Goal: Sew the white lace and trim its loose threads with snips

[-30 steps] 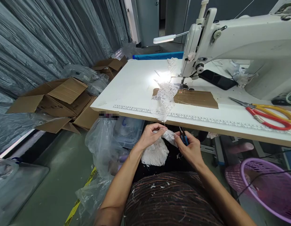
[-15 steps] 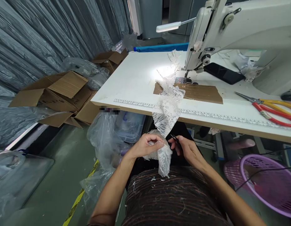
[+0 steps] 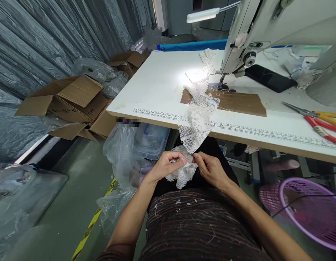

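A long strip of white lace [image 3: 199,119] runs from the sewing machine's bed, over the table's front edge, and down to my lap. My left hand [image 3: 168,166] pinches the gathered lower part of the lace between thumb and fingertips. Close beside it, my right hand [image 3: 210,168] is closed, its thumb and forefinger at the right edge of the lace. The slim dark pointed tool seen earlier in the right hand is mostly hidden now. Below the fingers, the bunched lace end hangs over my lap.
A white sewing machine [image 3: 246,47] stands on the white table [image 3: 157,79]. Brown cardboard [image 3: 238,103], a black phone [image 3: 269,78] and red-and-yellow-handled scissors [image 3: 317,121] lie there. A purple basket [image 3: 284,203] stands at right, open cardboard boxes [image 3: 78,98] at left.
My right hand has moved left to meet the lace, and its dark tool has dropped out of clear sight. The hanging lace end has been drawn up and bunched. The view has shifted slightly.
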`<state>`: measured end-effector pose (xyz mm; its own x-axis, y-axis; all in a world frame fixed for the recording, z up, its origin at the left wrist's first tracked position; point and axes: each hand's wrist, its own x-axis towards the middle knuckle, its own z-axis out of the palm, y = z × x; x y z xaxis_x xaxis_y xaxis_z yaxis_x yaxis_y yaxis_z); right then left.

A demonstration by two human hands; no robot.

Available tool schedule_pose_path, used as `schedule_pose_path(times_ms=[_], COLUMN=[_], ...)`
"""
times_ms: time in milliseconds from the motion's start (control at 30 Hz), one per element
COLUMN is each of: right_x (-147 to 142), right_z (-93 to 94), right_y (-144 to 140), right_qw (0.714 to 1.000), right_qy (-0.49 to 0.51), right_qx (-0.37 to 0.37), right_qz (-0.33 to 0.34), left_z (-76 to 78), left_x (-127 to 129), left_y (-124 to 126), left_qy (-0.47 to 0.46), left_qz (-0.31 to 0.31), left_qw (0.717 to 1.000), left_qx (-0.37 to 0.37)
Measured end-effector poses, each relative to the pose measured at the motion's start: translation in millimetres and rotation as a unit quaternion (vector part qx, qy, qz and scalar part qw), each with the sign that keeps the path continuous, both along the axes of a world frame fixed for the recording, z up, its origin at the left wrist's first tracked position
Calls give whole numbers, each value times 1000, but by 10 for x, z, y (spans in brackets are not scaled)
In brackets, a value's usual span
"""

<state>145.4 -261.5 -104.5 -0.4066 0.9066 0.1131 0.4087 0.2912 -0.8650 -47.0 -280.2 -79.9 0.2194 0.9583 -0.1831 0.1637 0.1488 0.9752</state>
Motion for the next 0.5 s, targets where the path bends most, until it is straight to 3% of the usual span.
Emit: schedule_pose_path(times_ms=[167,300,500], right_x=[43,-9,-44], right_z=[-18,0,-40], right_y=[-65,-82,-64], right_qw=[999,999,1000], right_qy=[6,16,13], right_qx=[-30,-9,-15], right_qz=[21,45,13], left_z=[-4,-5,-48], left_x=[11,19,25], left_y=[-15,-8,11], left_qy=[-57,-72,-67], left_qz=[14,15,6], left_qw=[998,996,996], left_qx=[-29,-49,-53])
